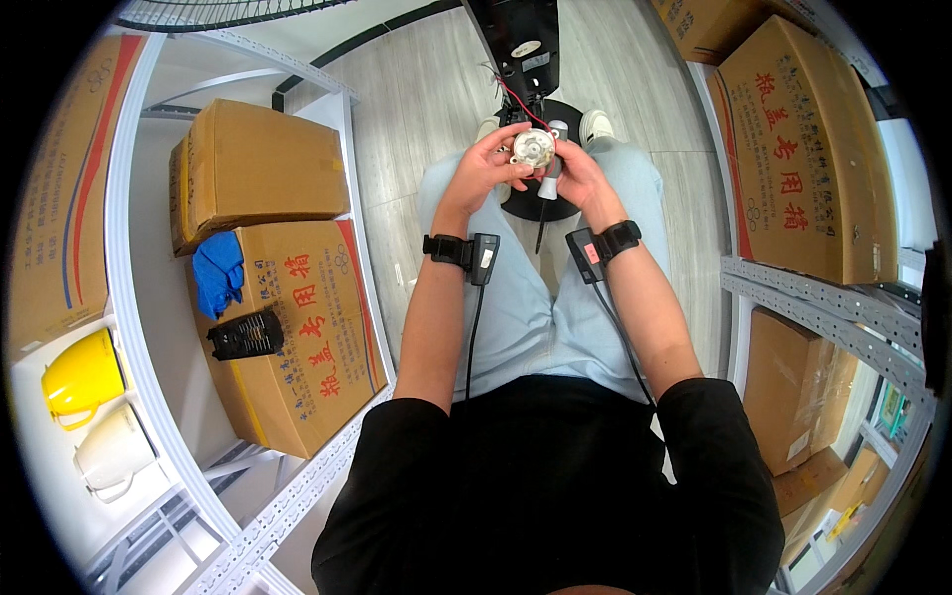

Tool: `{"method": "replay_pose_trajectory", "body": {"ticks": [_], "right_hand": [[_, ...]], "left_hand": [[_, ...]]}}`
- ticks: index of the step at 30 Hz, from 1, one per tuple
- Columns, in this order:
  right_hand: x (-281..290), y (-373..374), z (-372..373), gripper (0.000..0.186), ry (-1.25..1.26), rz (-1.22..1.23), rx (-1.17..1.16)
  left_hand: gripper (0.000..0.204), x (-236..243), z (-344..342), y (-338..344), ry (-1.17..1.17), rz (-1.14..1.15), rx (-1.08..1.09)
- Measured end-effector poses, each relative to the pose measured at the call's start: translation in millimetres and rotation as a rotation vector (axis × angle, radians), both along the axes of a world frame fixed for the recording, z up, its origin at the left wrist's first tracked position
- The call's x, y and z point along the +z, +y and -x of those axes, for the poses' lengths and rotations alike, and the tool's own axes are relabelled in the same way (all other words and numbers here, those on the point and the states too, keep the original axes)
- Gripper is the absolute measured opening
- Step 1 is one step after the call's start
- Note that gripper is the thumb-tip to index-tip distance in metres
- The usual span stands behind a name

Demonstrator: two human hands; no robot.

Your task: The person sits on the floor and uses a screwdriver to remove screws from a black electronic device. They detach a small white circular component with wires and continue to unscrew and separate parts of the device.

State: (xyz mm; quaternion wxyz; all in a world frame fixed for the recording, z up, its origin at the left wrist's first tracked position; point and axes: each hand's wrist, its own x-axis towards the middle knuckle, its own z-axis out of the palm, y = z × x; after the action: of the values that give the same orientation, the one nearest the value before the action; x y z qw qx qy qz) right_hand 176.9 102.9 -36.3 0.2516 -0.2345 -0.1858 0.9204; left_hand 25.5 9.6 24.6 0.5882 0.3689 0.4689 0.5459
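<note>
Both my hands are raised over my knees at a small round metal motor (534,148) with mounting ears. My left hand (483,173) pinches its left side between thumb and fingers. At its right edge is my right hand (583,178), fingers curled in; part of its grip is hidden. Beside the right fingers, a grey handle-like piece with a flared white end (548,187) points down; I cannot tell whether that hand holds it too. A red wire (516,97) runs from the black upright housing (516,50) toward the motor.
The housing stands by a round black base (560,115) between my shoes. Shelves flank me, with cardboard boxes (297,327) left and a large box (793,159) right. A blue cloth (218,273), black slotted part (246,335) and yellow mug (84,377) are left. A wire grille (228,12) is far left.
</note>
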Motion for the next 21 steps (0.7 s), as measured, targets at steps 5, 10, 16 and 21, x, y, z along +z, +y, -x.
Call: {"method": "replay_pose_trajectory", "body": {"ticks": [5, 10, 16, 21], "right_hand": [[5.3, 0.9, -1.7, 0.014, 0.018, -0.004, 0.004], [4.8, 2.5, -3.4, 0.013, 0.049, -0.014, 0.013], [5.3, 3.1, -5.8, 0.013, 0.066, -0.013, 0.017], [3.7, 2.9, -6.0, 0.014, 0.076, -0.015, 0.006]], "left_hand": [[0.062, -1.2, -0.4, -0.2, -0.003, -0.025, 0.004], [0.063, -2.1, 0.6, -0.4, -0.01, -0.036, 0.005], [0.064, 0.7, -1.3, -0.3, -0.026, -0.046, 0.03], [0.064, -1.9, 0.3, 0.8, -0.03, -0.054, 0.055]]}}
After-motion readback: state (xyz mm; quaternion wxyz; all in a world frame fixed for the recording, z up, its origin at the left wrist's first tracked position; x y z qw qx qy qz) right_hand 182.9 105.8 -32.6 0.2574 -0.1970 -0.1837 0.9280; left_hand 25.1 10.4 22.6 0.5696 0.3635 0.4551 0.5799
